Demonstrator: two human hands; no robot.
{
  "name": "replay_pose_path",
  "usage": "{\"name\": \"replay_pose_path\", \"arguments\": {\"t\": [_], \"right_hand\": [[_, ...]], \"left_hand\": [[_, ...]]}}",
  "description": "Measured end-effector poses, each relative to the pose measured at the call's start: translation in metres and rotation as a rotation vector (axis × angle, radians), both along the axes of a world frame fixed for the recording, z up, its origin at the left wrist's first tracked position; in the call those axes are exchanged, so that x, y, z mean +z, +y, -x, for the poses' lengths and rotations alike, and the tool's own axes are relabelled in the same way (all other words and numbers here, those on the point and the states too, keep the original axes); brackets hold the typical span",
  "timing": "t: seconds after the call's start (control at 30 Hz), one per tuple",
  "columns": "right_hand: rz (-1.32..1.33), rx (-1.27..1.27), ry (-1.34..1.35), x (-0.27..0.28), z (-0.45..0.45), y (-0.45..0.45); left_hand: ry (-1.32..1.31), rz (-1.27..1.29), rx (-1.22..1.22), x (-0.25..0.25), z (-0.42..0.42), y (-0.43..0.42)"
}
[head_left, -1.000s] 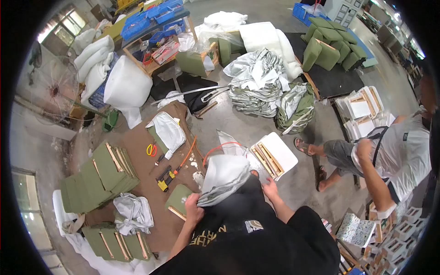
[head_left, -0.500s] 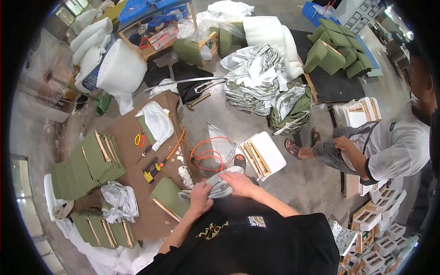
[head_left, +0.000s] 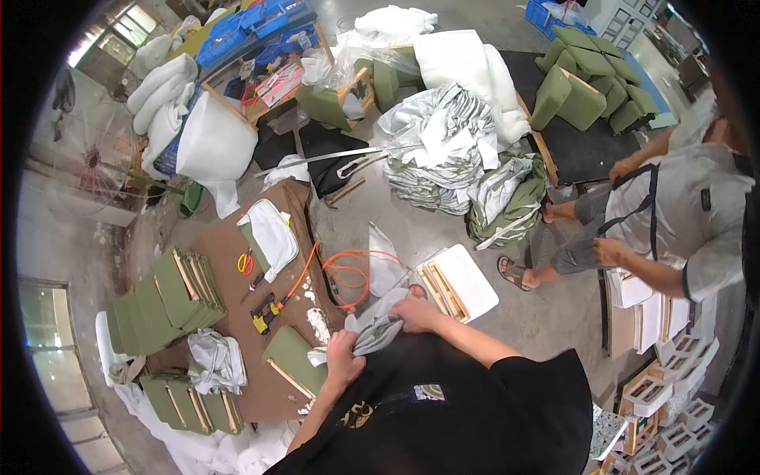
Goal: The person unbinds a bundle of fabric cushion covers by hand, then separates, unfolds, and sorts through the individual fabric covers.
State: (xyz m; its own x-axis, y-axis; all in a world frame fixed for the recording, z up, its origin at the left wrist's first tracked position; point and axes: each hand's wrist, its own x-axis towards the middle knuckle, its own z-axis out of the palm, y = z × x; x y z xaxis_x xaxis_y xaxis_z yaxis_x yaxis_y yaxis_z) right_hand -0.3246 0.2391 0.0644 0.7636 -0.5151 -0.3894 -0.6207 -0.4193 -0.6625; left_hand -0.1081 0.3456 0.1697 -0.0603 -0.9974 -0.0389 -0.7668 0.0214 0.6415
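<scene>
A bunched grey fabric cover [head_left: 377, 331] is held close to my body, above the near edge of the work table. My left hand [head_left: 345, 358] is closed around its left side, while my right hand [head_left: 416, 313] grips its right side. Just left of my left hand lies a green padded panel [head_left: 290, 354] with a wooden strip on its edge. A black and yellow air stapler [head_left: 266, 314] rests on the brown table [head_left: 229, 309], joined to an orange hose [head_left: 366, 279]. Beyond it are orange-handled scissors [head_left: 245, 263] and a green panel with a white cover [head_left: 271, 229].
Stacked green panels [head_left: 170, 297] and a crumpled grey cover [head_left: 216, 360] occupy the left side. White boards with wooden strips [head_left: 467, 281] sit on the floor. A large fabric pile [head_left: 443, 142] lies ahead. A co-worker [head_left: 673, 206] stands at right holding a black strap.
The fabric hangs more spread out between my hands, extending farther forward. My view has shifted slightly. The co-worker has moved, with both arms now visible and a black strap lifted.
</scene>
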Motion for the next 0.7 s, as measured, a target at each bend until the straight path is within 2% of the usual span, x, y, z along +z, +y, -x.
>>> {"name": "replay_pose_path", "arguments": {"t": [0.07,0.17,0.23,0.37,0.43,0.57,0.63,0.7], "right_hand": [[-0.012,-0.009,0.048,-0.009,0.001,-0.002],[-0.020,-0.169,-0.039,-0.022,0.013,0.004],[0.087,-0.223,-0.066,-0.022,0.023,0.003],[0.108,-0.581,-0.279,-0.014,0.045,-0.010],[0.180,-0.614,-0.209,0.020,0.057,-0.022],[0.308,-0.556,-0.103,0.035,0.086,-0.044],[0.261,-0.463,0.017,0.023,0.100,-0.049],[0.176,-0.394,0.154,0.014,0.108,-0.051]], "left_hand": [[0.015,-0.006,-0.003,0.003,0.004,-0.005],[-0.005,-0.005,-0.039,0.003,0.006,-0.017],[-0.043,-0.001,-0.059,0.007,0.009,-0.026],[-0.034,-0.041,-0.037,0.010,0.014,-0.046],[0.040,-0.009,-0.058,-0.003,0.018,-0.054],[0.139,0.089,-0.076,-0.004,0.036,-0.065],[0.179,0.180,-0.130,0.007,0.040,-0.069],[0.126,0.164,-0.148,0.009,0.035,-0.067]]}}
